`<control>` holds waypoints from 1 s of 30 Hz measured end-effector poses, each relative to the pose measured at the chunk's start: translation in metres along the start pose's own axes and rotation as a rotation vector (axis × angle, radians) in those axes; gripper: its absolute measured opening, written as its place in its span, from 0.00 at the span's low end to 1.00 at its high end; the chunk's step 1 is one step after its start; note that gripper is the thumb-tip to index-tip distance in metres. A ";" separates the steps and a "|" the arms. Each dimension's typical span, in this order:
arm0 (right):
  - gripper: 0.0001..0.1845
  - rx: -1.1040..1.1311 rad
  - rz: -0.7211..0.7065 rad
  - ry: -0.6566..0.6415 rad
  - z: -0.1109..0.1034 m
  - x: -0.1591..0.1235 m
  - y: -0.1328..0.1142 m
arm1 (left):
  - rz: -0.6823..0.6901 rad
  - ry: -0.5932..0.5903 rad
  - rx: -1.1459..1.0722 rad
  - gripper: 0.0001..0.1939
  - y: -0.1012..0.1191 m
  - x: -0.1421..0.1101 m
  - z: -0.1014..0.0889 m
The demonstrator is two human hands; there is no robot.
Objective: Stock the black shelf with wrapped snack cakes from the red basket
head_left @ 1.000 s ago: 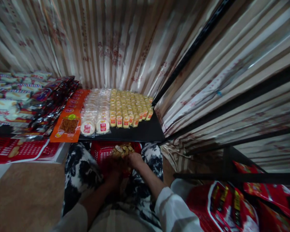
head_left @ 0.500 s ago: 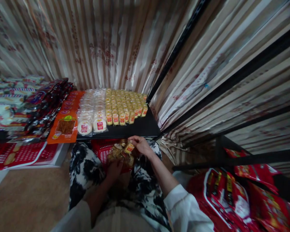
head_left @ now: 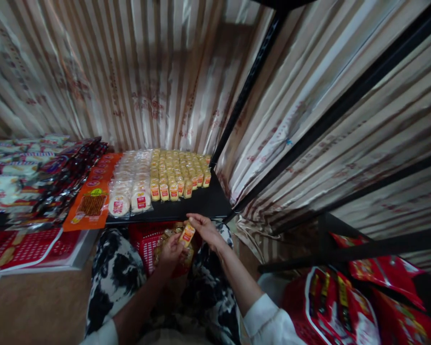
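Observation:
A small yellow snack packet (head_left: 187, 234) with a red label is held up between my two hands, over a red plastic basket (head_left: 146, 245) between my knees. My left hand (head_left: 170, 251) is closed on its lower left end, and the fingers of my right hand (head_left: 205, 230) pinch its upper right end. More wrapped yellow snacks (head_left: 161, 247) lie in the basket below, partly hidden by my hands. Beyond it, on a black shelf (head_left: 201, 206), matching yellow packets (head_left: 175, 175) stand in tight rows.
Left of the yellow rows lie clear-wrapped round white snacks (head_left: 131, 184), an orange bag (head_left: 91, 196) and a pile of dark and white packets (head_left: 39, 167). Black metal bars (head_left: 294, 153) cross in front of the striped curtain (head_left: 158, 72). Red bags (head_left: 345, 302) lie at lower right.
My left hand has risen out of the basket's contents to the packet that my right hand held. The packet now stands more upright between both hands. The view has shifted slightly.

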State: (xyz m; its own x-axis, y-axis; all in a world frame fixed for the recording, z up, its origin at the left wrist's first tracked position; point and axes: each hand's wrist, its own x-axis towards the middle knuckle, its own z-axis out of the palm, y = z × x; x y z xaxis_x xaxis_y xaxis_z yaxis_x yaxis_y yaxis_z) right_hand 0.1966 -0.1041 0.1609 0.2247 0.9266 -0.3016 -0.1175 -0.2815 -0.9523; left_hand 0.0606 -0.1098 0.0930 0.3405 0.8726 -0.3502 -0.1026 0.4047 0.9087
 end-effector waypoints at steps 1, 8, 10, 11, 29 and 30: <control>0.33 0.025 -0.001 0.023 -0.001 0.000 0.004 | 0.009 0.010 -0.019 0.27 0.002 0.001 0.001; 0.27 0.033 -0.097 -0.058 -0.015 -0.001 0.024 | 0.052 0.040 -0.113 0.31 0.019 0.022 0.018; 0.25 0.029 -0.136 -0.066 -0.019 -0.001 0.026 | 0.041 0.012 -0.118 0.31 0.023 0.028 0.030; 0.24 0.030 -0.150 -0.052 -0.022 -0.001 0.026 | 0.036 -0.008 -0.117 0.30 0.025 0.030 0.035; 0.27 -0.044 -0.312 0.034 -0.077 0.065 -0.042 | 0.344 -0.216 0.421 0.26 0.137 0.130 0.081; 0.26 -0.044 -0.316 0.034 -0.080 0.071 -0.044 | 0.350 -0.227 0.407 0.25 0.140 0.137 0.086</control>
State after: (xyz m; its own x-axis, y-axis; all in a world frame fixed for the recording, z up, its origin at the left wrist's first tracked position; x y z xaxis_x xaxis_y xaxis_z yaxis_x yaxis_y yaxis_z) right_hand 0.2948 -0.0461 0.1782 0.2754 0.9613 0.0086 0.0046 0.0077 -1.0000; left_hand 0.1729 0.0428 0.1923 0.5472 0.8370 0.0038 0.1071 -0.0745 0.9915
